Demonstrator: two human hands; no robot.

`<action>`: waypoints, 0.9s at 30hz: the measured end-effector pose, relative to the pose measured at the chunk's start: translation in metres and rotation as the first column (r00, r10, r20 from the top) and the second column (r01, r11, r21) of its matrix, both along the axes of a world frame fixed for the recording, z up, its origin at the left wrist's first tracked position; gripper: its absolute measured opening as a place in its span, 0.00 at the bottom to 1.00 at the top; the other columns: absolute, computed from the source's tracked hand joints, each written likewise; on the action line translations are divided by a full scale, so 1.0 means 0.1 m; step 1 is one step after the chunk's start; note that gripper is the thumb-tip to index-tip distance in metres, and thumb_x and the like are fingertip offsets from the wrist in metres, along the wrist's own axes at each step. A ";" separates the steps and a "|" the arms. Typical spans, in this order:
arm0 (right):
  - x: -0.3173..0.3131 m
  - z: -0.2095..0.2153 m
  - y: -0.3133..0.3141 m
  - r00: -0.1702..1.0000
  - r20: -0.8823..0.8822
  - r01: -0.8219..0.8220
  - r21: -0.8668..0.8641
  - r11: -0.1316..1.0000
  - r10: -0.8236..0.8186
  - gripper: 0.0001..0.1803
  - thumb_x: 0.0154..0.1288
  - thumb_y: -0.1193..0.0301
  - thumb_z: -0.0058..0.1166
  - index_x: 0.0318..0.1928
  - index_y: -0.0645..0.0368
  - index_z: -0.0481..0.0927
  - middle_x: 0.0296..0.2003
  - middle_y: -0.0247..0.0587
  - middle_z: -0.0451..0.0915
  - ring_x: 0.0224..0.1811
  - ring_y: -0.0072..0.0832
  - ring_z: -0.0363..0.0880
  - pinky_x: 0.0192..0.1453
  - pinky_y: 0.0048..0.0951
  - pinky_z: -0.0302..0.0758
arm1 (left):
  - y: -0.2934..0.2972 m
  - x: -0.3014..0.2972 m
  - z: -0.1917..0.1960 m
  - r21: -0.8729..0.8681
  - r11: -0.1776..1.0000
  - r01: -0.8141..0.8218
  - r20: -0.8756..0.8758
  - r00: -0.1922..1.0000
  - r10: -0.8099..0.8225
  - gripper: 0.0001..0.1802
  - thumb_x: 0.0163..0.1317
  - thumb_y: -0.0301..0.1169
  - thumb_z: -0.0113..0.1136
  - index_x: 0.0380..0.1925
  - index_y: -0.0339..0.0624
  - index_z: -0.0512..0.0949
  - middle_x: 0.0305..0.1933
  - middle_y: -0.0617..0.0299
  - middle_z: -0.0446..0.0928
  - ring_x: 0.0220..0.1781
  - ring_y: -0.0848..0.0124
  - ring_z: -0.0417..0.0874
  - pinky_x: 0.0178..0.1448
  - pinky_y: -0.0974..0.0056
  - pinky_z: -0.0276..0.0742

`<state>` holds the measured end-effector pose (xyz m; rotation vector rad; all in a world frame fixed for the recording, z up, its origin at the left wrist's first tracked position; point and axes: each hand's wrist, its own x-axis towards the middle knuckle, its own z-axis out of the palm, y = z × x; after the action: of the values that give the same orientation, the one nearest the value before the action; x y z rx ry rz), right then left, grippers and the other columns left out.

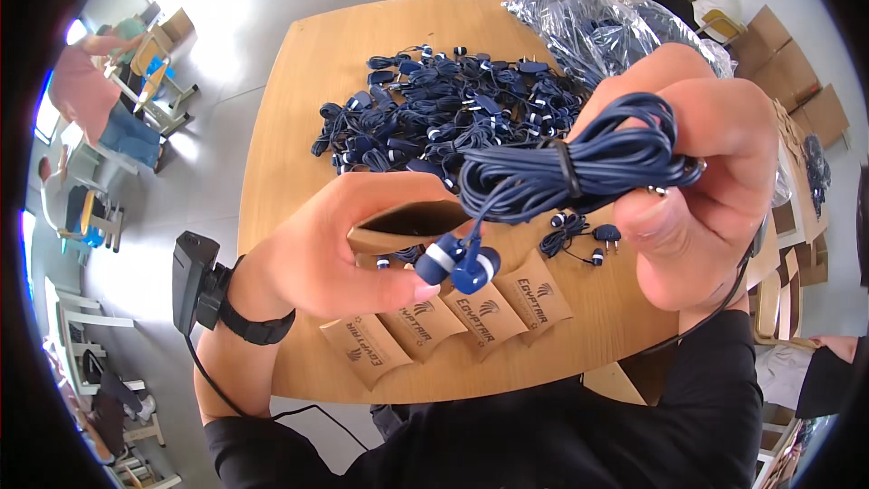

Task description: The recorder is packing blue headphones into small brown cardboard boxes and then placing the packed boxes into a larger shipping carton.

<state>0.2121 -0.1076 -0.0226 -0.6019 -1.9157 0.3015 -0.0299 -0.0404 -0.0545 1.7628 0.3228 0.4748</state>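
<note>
My right hand [715, 154] pinches a coiled set of dark blue earphones [561, 172], bound at its middle with a black tie. Its two blue and white earbuds [457, 263] hang at the left end, close to my left thumb. In my left hand [308, 249] is a brown cardboard pillow box [376, 240] with its mouth open toward the earphones. Whether the left thumb touches the earbuds, I cannot tell. Below my hands, several flat brown pillow boxes [367, 349] lie in a row. Another earphone set [563, 237] and a blue two-pin adapter [606, 234] rest by the right hand.
A large heap of blue earphones and adapters [453, 109] covers the middle of the wooden table [308, 63]. At the back right lies a clear plastic bag [593, 23] with more inside. Cardboard boxes [783, 63] stand beyond. Other people sit or stand at left and right.
</note>
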 end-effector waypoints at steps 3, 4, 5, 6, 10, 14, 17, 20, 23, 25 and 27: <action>-0.06 -0.27 0.13 0.990 -0.144 0.000 0.046 0.999 0.006 0.19 0.59 0.65 0.63 0.43 0.60 0.69 0.33 0.49 0.77 0.31 0.25 0.74 0.33 0.23 0.70 | 0.05 -0.02 -0.05 0.043 0.999 0.009 -0.073 0.997 -0.006 0.20 0.46 0.27 0.65 0.42 0.35 0.76 0.34 0.59 0.77 0.36 0.71 0.76 0.42 0.67 0.72; -0.09 -0.35 0.18 0.953 -0.297 -0.016 0.127 0.992 0.053 0.17 0.59 0.68 0.63 0.42 0.61 0.71 0.33 0.48 0.77 0.30 0.25 0.74 0.32 0.23 0.70 | 0.06 -0.02 -0.07 0.091 0.995 0.031 -0.123 0.992 -0.019 0.19 0.46 0.28 0.65 0.41 0.36 0.77 0.34 0.58 0.76 0.35 0.70 0.76 0.42 0.67 0.71; -0.07 -0.33 0.18 0.954 -0.296 -0.013 0.124 0.992 0.049 0.17 0.59 0.68 0.63 0.42 0.61 0.71 0.33 0.48 0.77 0.30 0.25 0.74 0.32 0.23 0.70 | 0.00 0.03 -0.06 0.040 0.999 -0.021 -0.060 0.998 0.024 0.19 0.44 0.28 0.66 0.40 0.37 0.77 0.32 0.57 0.75 0.33 0.66 0.75 0.41 0.66 0.71; -0.07 -0.30 0.19 0.978 -0.203 -0.025 0.136 0.990 0.053 0.15 0.57 0.70 0.63 0.39 0.62 0.72 0.32 0.48 0.77 0.29 0.25 0.74 0.34 0.25 0.72 | 0.01 0.03 -0.09 0.035 0.999 -0.022 -0.060 0.998 0.024 0.19 0.44 0.28 0.66 0.40 0.37 0.77 0.32 0.57 0.75 0.33 0.66 0.75 0.41 0.66 0.71; -0.09 -0.10 0.20 0.981 0.182 -0.106 0.182 0.978 0.072 0.10 0.52 0.76 0.64 0.31 0.63 0.76 0.31 0.45 0.78 0.26 0.27 0.74 0.38 0.33 0.80 | 0.01 0.02 -0.18 0.317 0.948 -0.034 0.026 0.999 0.027 0.21 0.39 0.27 0.67 0.38 0.37 0.77 0.31 0.57 0.75 0.32 0.66 0.75 0.39 0.65 0.71; -0.24 -0.22 0.02 0.999 0.018 -0.034 0.157 0.987 0.032 0.10 0.50 0.81 0.62 0.33 0.59 0.77 0.32 0.43 0.76 0.26 0.29 0.76 0.38 0.38 0.83 | -0.04 0.06 -0.09 0.295 0.944 -0.146 0.059 0.989 0.135 0.14 0.44 0.24 0.66 0.33 0.37 0.75 0.27 0.60 0.74 0.27 0.72 0.75 0.34 0.68 0.71; -0.26 -0.18 -0.03 0.993 0.115 0.001 0.157 0.988 -0.019 0.10 0.51 0.82 0.60 0.34 0.58 0.78 0.32 0.43 0.75 0.27 0.30 0.77 0.38 0.39 0.83 | 0.04 0.04 -0.17 0.107 0.985 -0.135 0.063 0.990 0.128 0.12 0.46 0.22 0.64 0.32 0.37 0.74 0.25 0.61 0.73 0.26 0.77 0.74 0.33 0.69 0.70; -0.25 -0.16 -0.01 0.980 0.175 0.059 0.219 0.974 -0.099 0.10 0.51 0.82 0.60 0.35 0.58 0.78 0.32 0.45 0.76 0.26 0.30 0.77 0.38 0.38 0.83 | -0.04 0.05 -0.17 0.275 0.928 -0.251 0.033 0.967 0.251 0.13 0.45 0.22 0.64 0.33 0.37 0.75 0.26 0.61 0.74 0.27 0.74 0.75 0.35 0.68 0.72; -0.23 -0.05 -0.05 0.975 0.223 -0.010 0.112 0.994 -0.015 0.10 0.51 0.82 0.60 0.36 0.58 0.79 0.33 0.46 0.77 0.25 0.30 0.78 0.38 0.37 0.83 | 0.01 0.06 -0.26 0.215 0.953 -0.213 0.080 0.976 0.200 0.15 0.43 0.22 0.64 0.34 0.37 0.75 0.28 0.59 0.75 0.30 0.69 0.77 0.36 0.66 0.72; -0.22 -0.03 -0.08 0.966 0.249 -0.063 -0.012 0.998 0.064 0.11 0.51 0.82 0.60 0.36 0.58 0.79 0.33 0.46 0.77 0.25 0.30 0.78 0.38 0.36 0.83 | 0.00 0.06 -0.22 0.235 0.951 -0.200 0.044 0.980 0.196 0.15 0.42 0.23 0.64 0.34 0.38 0.76 0.29 0.58 0.76 0.31 0.65 0.77 0.37 0.65 0.73; -0.23 -0.05 -0.09 0.981 0.194 -0.012 -0.044 0.999 0.020 0.09 0.51 0.82 0.60 0.35 0.59 0.79 0.31 0.46 0.78 0.26 0.30 0.79 0.37 0.35 0.83 | 0.00 0.07 -0.20 0.255 0.949 -0.187 0.005 0.981 0.193 0.16 0.41 0.23 0.64 0.35 0.38 0.76 0.30 0.57 0.76 0.32 0.61 0.78 0.38 0.64 0.73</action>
<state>0.1889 -0.1162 -0.0272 -0.6650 -2.1074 0.3035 -0.0234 -0.0400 -0.0746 1.9963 0.4659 0.6608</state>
